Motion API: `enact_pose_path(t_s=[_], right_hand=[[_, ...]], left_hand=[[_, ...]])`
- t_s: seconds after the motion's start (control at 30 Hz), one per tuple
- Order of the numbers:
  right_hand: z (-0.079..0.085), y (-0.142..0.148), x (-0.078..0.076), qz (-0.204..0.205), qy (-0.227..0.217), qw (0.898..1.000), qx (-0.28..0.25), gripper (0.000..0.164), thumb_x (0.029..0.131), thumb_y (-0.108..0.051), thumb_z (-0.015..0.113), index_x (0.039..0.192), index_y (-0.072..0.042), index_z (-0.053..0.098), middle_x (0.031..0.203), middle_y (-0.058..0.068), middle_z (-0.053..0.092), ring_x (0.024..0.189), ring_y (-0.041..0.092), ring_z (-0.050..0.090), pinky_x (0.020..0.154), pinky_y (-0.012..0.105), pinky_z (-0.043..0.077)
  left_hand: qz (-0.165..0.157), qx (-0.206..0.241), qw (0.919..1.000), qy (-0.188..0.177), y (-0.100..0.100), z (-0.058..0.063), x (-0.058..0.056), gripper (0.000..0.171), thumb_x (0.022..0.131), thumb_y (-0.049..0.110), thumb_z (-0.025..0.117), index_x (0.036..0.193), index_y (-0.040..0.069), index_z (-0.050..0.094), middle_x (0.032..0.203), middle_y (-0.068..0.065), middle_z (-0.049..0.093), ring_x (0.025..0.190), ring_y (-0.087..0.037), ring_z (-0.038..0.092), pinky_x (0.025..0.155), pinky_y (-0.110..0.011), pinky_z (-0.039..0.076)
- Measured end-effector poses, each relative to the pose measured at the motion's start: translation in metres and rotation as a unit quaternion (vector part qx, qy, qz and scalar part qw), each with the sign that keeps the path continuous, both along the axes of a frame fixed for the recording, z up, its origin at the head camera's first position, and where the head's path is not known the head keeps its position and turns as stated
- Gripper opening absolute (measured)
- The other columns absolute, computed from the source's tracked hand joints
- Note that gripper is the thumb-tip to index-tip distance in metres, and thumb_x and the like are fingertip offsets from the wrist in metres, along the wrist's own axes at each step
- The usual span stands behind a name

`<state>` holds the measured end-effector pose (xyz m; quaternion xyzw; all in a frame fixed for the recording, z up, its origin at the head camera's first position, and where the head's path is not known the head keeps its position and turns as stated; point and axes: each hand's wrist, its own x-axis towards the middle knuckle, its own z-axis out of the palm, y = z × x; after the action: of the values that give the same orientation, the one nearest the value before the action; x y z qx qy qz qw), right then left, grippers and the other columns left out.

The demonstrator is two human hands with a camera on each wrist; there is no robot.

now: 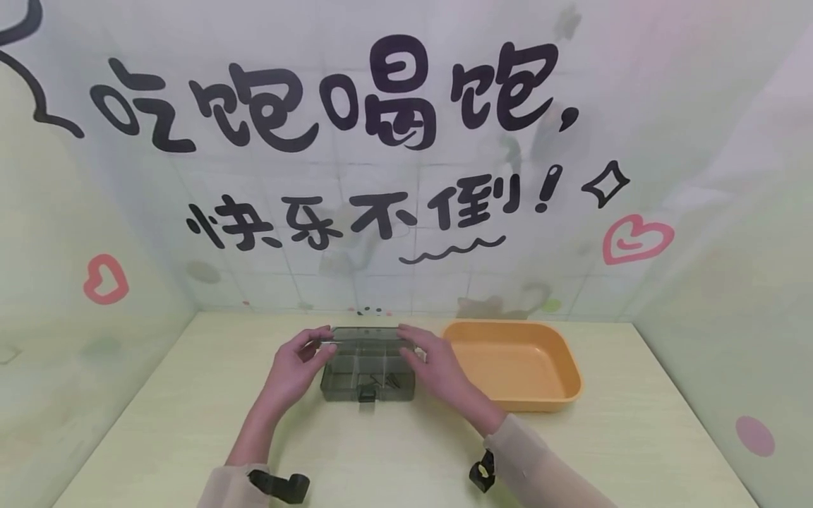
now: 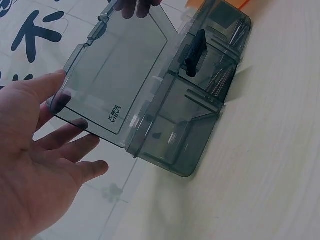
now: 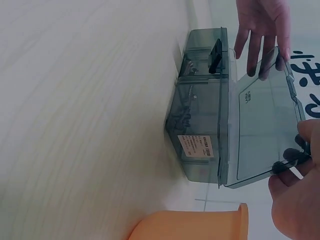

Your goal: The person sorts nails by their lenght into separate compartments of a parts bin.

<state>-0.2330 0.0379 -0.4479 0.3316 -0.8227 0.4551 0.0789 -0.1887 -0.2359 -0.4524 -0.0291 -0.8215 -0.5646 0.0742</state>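
A smoky clear plastic box (image 1: 336, 391) with dividers sits on the table, its hinged lid (image 2: 120, 65) raised. My left hand (image 1: 293, 370) pinches one corner of the lid between thumb and fingers. At the opposite corner, my right hand (image 1: 440, 363) pinches the lid too, its fingertips (image 3: 290, 154) showing through the plastic. Several screws (image 2: 218, 82) lie in compartments of the box. A dark clasp (image 3: 215, 56) is on its front side, and a printed label (image 3: 196, 146) is stuck to the box.
An orange tray (image 1: 568, 367) stands just right of the box, close to the right hand. Behind the pale table (image 1: 381, 458) rises a wall sheet (image 1: 444, 289) with black lettering; similar sheets stand at both sides.
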Motion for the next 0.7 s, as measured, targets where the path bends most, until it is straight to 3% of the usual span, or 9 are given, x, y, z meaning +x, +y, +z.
enact_pose_path(t_s=[0.23, 0.5, 0.7], right_hand=[[0.000, -0.003, 0.006, 0.008, 0.007, 1.000, 0.023, 0.034, 0.096, 0.003, 0.066, 0.130, 0.007, 0.064, 0.138, 0.023, 0.061, 0.131, 0.040, 0.055, 0.111, 0.053, 0.044], [-0.006, -0.014, 0.015, 0.029, 0.089, 0.988, 0.120, 0.030, 0.097, 0.002, 0.065, 0.127, 0.005, 0.068, 0.134, 0.021, 0.065, 0.128, 0.037, 0.058, 0.114, 0.052, 0.042], [-0.012, -0.016, 0.019, 0.030, 0.097, 0.984, 0.147, 0.031, 0.095, 0.000, 0.069, 0.126, 0.001, 0.069, 0.135, 0.017, 0.065, 0.131, 0.034, 0.057, 0.118, 0.052, 0.036]], left_hand=[[-0.007, -0.005, 0.9999, 0.008, -0.001, -0.006, 0.004, 0.033, 0.101, 0.017, 0.069, 0.127, -0.003, 0.066, 0.152, -0.017, 0.050, 0.141, -0.038, 0.045, 0.116, -0.045, 0.040], [-0.020, -0.001, 0.9998, 0.006, -0.004, -0.020, 0.010, 0.029, 0.094, 0.007, 0.074, 0.120, -0.005, 0.071, 0.153, -0.018, 0.049, 0.140, -0.040, 0.046, 0.113, -0.039, 0.041], [-0.013, -0.008, 0.9999, 0.001, -0.003, -0.027, 0.009, 0.024, 0.090, 0.002, 0.076, 0.113, -0.004, 0.075, 0.152, -0.015, 0.051, 0.140, -0.039, 0.047, 0.112, -0.042, 0.042]])
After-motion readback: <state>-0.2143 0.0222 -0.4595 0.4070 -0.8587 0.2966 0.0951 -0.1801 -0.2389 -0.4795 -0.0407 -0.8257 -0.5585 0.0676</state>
